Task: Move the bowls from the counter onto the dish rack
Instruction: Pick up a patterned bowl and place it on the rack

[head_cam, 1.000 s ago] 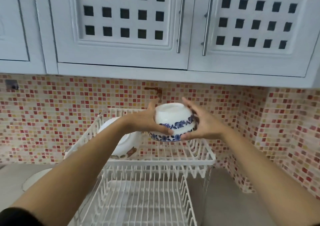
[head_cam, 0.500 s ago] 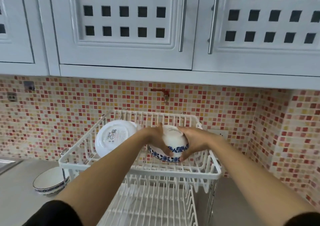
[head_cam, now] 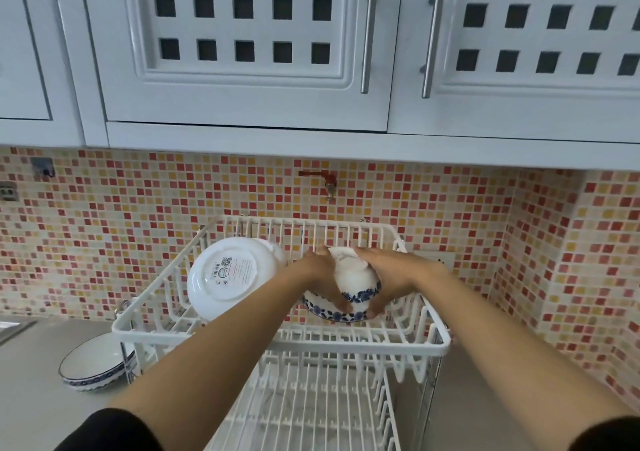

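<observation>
A white bowl with a blue flower band [head_cam: 351, 286] is upside down and tilted inside the upper tier of the white dish rack [head_cam: 277, 341]. My left hand [head_cam: 320, 270] grips its left side and my right hand [head_cam: 384, 274] its right side. Whether it rests on the rack wires I cannot tell. A plain white bowl [head_cam: 227, 276] leans on its edge in the same tier at the left, its base facing me. A blue-rimmed bowl [head_cam: 95, 364] sits upright on the grey counter [head_cam: 31, 398] left of the rack.
The rack's lower tier [head_cam: 311, 412] holds nothing in view. White wall cabinets [head_cam: 242, 52] hang overhead. A red tap [head_cam: 323, 179] sticks out of the mosaic tile wall behind the rack. A sink edge [head_cam: 14, 327] shows at far left.
Both hands have carried the blue-flowered bowl down from above the rack into its upper tier. The view has shifted, bringing the blue-rimmed bowl on the counter into sight.
</observation>
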